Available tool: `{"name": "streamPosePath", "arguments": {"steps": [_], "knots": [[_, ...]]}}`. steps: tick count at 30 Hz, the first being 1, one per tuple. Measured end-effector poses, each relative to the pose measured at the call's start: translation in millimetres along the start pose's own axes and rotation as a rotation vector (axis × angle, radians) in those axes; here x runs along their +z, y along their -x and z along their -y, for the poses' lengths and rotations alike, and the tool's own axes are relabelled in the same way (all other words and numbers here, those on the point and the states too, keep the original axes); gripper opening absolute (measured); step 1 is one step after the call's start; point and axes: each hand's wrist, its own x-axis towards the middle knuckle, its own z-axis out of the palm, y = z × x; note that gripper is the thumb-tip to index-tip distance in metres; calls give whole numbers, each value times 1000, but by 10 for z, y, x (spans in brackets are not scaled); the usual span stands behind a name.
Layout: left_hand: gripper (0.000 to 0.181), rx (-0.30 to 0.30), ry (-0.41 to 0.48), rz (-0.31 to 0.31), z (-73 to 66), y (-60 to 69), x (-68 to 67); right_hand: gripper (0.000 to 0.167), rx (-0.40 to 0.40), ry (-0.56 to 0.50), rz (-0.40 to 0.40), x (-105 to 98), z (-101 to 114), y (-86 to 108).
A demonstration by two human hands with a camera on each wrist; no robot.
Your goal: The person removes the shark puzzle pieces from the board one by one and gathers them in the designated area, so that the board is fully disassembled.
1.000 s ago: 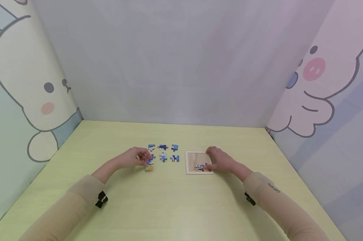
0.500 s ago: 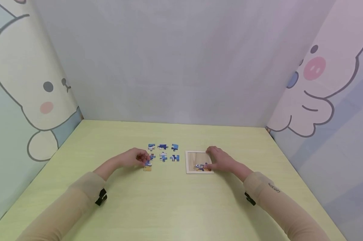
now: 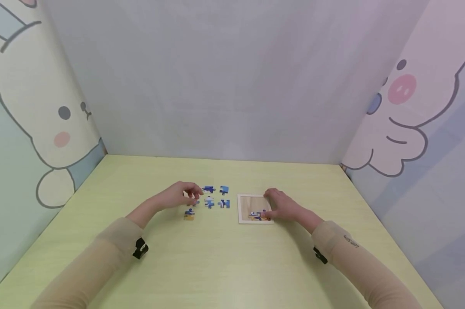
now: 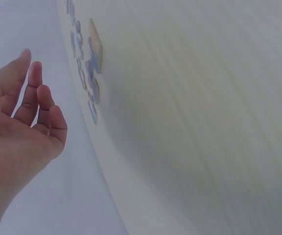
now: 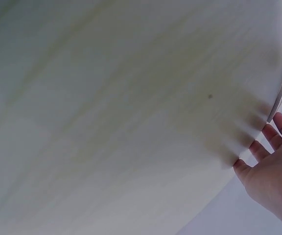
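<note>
My left hand (image 3: 180, 195) hovers over the left end of a group of jigsaw pieces. In the left wrist view its fingers are loosely bent and nothing shows between them. Beneath it one blue piece (image 3: 195, 202) is partly covered, and the upper left piece is hidden. Nearer me lies a blue and yellow piece or pair (image 3: 189, 214). My right hand (image 3: 284, 205) rests at the right side of a shallow wooden puzzle frame (image 3: 239, 210). Its thumb lies over the rim by several fitted pieces (image 3: 255, 215); its other fingertips touch the table at the far corner.
Several blue and white pieces, among them a top right piece (image 3: 224, 189) and a lower right piece (image 3: 224, 204), lie left of the frame. The pale yellow table (image 3: 224, 266) ends at a grey back curtain (image 3: 224, 86).
My left hand has moved away from me and slightly right, off the blue and yellow pieces, which had shifted slightly left. The right hand and the frame stay in place.
</note>
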Motion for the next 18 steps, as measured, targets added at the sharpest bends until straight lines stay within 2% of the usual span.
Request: {"name": "streamPosePath", "arguments": {"steps": [3, 8, 18], "knots": [[28, -8, 24, -25, -101, -66, 33, 76, 5, 0, 2, 1, 6, 1], [25, -20, 57, -21, -220, -225, 131, 76, 11, 7, 7, 9, 6, -1], [27, 43, 56, -2, -454, -501, 335, 77, 15, -5, 13, -9, -5, -4]]}}
